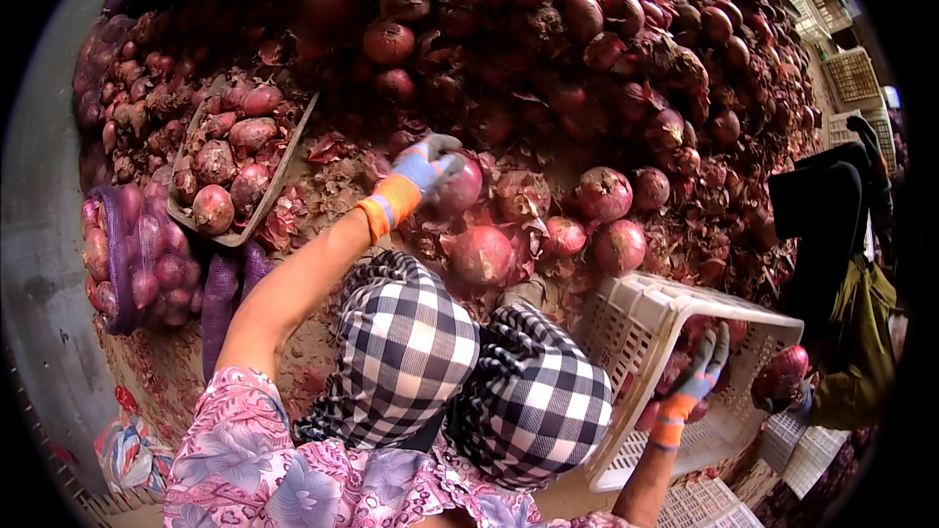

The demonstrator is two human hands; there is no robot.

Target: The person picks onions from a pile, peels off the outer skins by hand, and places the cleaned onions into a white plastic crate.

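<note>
My left hand [428,172], in a blue-grey glove with an orange cuff, is closed around a red onion [460,188] just in front of the big onion heap; the onion looks slightly blurred. Several large red onions [482,254] lie close by among loose dry skins. At the lower right, my right hand [700,372], gloved alike, reaches into a tilted white plastic crate [636,318]. Its fingers are stretched out over the red onions [675,372] inside, and I see nothing gripped in it.
A shallow tray [243,235] full of onions stands at the left, beside a purple mesh sack [122,264] of onions. On the right, another person's hand [804,401] holds an onion [781,374] beside the crate. More crates [851,76] stand at the far right.
</note>
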